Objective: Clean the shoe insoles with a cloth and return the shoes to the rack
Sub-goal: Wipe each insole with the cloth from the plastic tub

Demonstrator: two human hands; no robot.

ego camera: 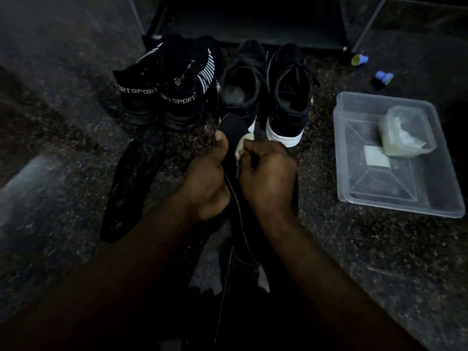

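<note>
A black insole [234, 127] stands nearly upright in the middle, with my left hand [209, 178] gripping its left edge, thumb on top. My right hand [267, 176] is closed around a pale cloth [243, 145] pressed against the insole's face. Behind it stand two black shoes with white soles [286, 97], the left one [240, 84] showing its bare inside. Further left sits a pair of black "SPORT" sneakers [167, 92]. Two more dark insoles [131, 183] lie flat on the floor at my left. The black shoe rack [253, 26] stands at the back.
A clear plastic tray [395, 198] at the right holds a small container [407, 133] with pale liquid. Two small blue and yellow objects [359, 59] [383, 77] lie by the rack's right leg. The floor is dark speckled stone and the light is dim.
</note>
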